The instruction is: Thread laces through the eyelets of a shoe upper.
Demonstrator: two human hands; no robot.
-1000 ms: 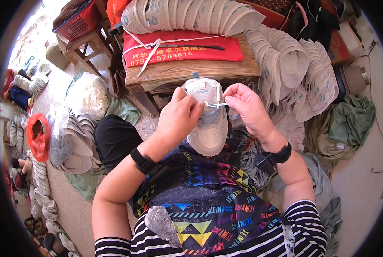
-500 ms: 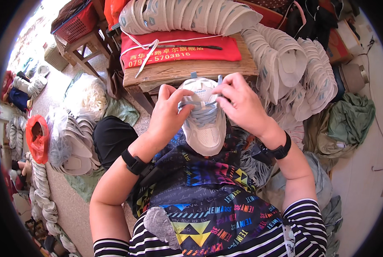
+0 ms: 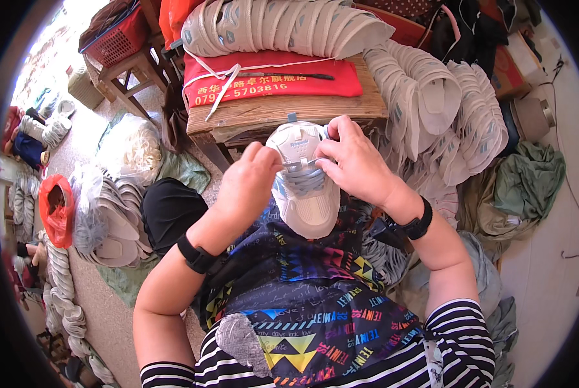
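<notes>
Both hands are working at the lacing of a pale grey sneaker [image 3: 304, 187] that is lying on the person's lap, toe toward the body, over a black apron with bright geometric print [image 3: 315, 304]. Left hand [image 3: 254, 184] is curling closed, its fingertips pinching a lace end at the shoe's throat. Right hand [image 3: 354, 158] is closing over the tongue from the other side, thumb and forefinger gripping the lace too; both hands are touching the shoe.

Just beyond the shoe, a wooden surface [image 3: 263, 116] is carrying a flat red rectangular package with yellow lettering [image 3: 270, 81], with a white cord trailing across it. Stacked grey insoles [image 3: 283, 26] are lying in a row behind that package, and more are curving down in a pile at the right [image 3: 432, 123]. At the far left, a red plastic bag [image 3: 56, 210] is sitting on the floor beside a clear bag of soles [image 3: 108, 213]. A red crate [image 3: 118, 39] is resting on a wooden stool at the upper left.
</notes>
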